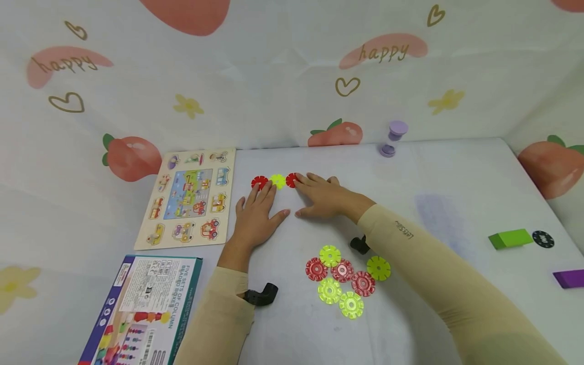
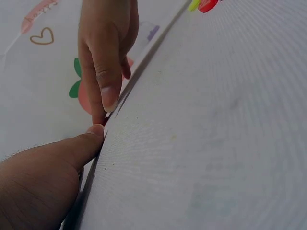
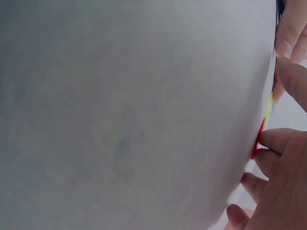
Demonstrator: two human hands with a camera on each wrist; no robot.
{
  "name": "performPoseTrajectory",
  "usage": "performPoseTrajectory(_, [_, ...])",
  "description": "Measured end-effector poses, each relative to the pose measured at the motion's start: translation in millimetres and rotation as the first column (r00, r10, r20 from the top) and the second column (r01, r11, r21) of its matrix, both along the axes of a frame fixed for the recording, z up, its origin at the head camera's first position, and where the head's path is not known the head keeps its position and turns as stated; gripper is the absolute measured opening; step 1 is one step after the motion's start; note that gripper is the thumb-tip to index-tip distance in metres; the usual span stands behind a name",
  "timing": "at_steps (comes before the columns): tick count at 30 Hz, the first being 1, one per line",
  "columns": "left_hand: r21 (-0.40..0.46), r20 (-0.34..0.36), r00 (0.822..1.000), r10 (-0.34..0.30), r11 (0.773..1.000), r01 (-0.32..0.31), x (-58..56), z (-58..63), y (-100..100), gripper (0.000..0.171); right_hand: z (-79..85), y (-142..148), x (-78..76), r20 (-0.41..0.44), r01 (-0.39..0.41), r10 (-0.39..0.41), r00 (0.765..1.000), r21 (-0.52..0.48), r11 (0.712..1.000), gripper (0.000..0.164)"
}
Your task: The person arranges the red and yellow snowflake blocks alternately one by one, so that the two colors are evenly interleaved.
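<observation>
Three notched plastic discs lie in a row at the far side of the table: a red disc (image 1: 259, 182), a yellow-green disc (image 1: 278, 181) and another red disc (image 1: 290, 180). My left hand (image 1: 256, 221) lies flat with spread fingers, its fingertips on the near edges of the left red and the yellow-green disc. With fingers extended, my right hand (image 1: 325, 196) touches the right red disc, also seen edge-on as a red rim (image 3: 258, 140) in the right wrist view. Closer to me is a loose cluster of red discs (image 1: 316, 269) and yellow-green discs (image 1: 351, 304).
A wooden puzzle board (image 1: 187, 197) lies at the left, above a boxed toy (image 1: 146, 309). A purple hourglass (image 1: 393, 138) stands at the back. Toward the right edge are a green block (image 1: 510, 239), a black round chip (image 1: 543, 239) and a purple block (image 1: 569, 278).
</observation>
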State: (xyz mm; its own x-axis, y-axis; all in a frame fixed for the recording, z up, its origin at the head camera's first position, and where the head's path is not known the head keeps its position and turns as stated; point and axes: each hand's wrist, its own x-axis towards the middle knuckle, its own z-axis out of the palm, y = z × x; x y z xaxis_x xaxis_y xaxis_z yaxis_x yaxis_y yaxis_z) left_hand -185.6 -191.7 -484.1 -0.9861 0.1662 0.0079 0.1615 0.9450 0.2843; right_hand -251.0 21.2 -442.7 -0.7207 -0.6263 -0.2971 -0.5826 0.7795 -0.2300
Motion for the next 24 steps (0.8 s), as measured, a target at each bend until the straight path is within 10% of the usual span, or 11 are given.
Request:
performPoseTrajectory(8, [0.001,0.007,1.0,0.007,1.0,-0.007,-0.1,1.9,1.9,0.085,2.6,1.5,-1.3,0.029,0.002,-0.001,1.0,-0.029,1.0,0.094])
performPoseTrajectory(15, [0.015,-0.005,1.0,0.03,0.999,-0.03,-0.5,1.7,5.0,0.091,15.2,18.4,3.5,0.098,0.074,-0.05,0.994,-0.259,0.963,0.085])
performPoseTrajectory(19, [0.008,-0.021,0.998,0.065,0.998,-0.065,0.0,2.8,5.9,0.098,29.2,41.3,23.5,0.165,0.129,-0.059,0.984,-0.453,0.882,0.074])
performPoseTrajectory(24, [-0.014,-0.007,0.997,0.079,0.997,-0.079,0.9,3.2,3.7,0.098,32.6,81.3,60.6,0.295,0.194,0.025,0.955,-0.688,0.699,0.05])
